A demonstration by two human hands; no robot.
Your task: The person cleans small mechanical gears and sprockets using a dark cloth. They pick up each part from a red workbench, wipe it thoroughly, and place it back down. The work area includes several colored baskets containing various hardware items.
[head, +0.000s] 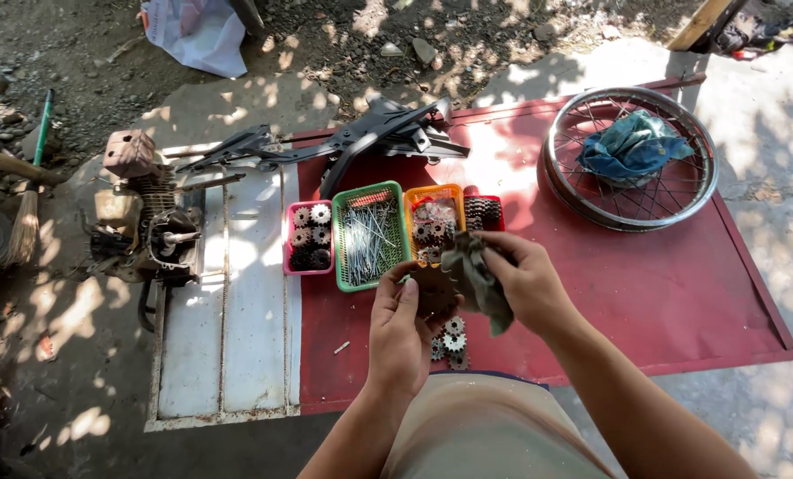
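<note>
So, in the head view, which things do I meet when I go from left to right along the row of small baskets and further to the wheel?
Pink basket with sprockets → green basket with spokes → orange basket with sprockets → red basket with sprockets → wheel rim, a blue cloth lying on its spokes.
</note>
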